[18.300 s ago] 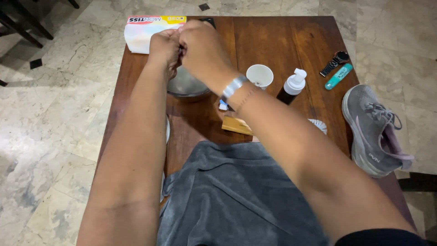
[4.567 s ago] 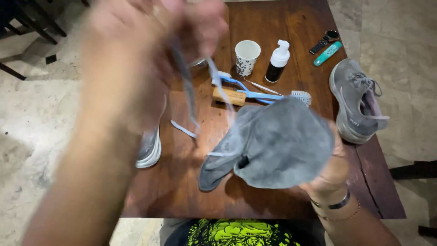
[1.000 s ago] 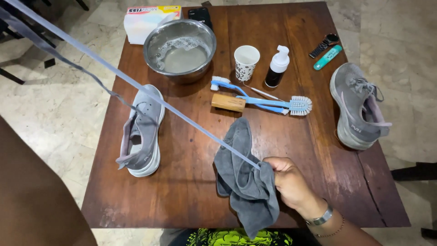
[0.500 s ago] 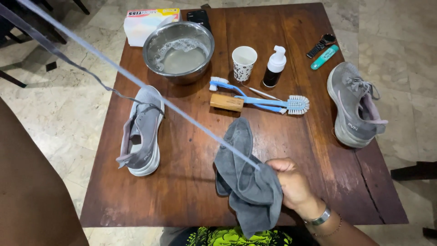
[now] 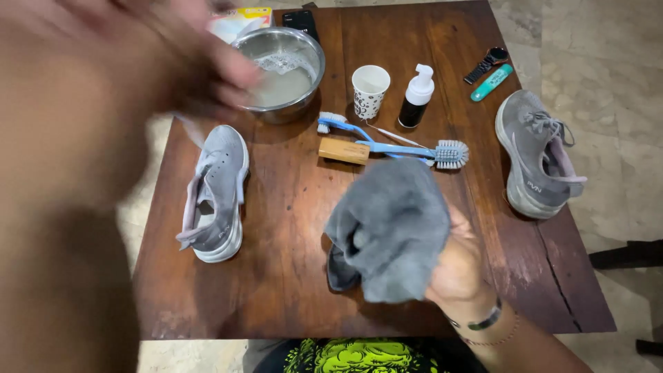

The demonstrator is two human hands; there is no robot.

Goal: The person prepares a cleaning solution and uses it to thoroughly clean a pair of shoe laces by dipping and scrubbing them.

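My right hand is closed around a bunched grey cloth, held just above the near part of the wooden table. My left hand is blurred and close to the camera at the upper left, in front of the steel bowl of cloudy water. A pale grey shoelace trails below that hand. A grey sneaker without its lace lies on the table's left side. A second grey sneaker, still laced, sits at the right edge.
Between the shoes lie a blue toothbrush, a wooden brush and a blue round-headed brush. Behind them stand a paper cup and a pump bottle. A watch, teal tube, phone and tissue box lie farther back.
The lace no longer stretches taut from the cloth to the upper left. My left hand has swung in toward the bowl. My right hand has lifted and bunched the cloth.
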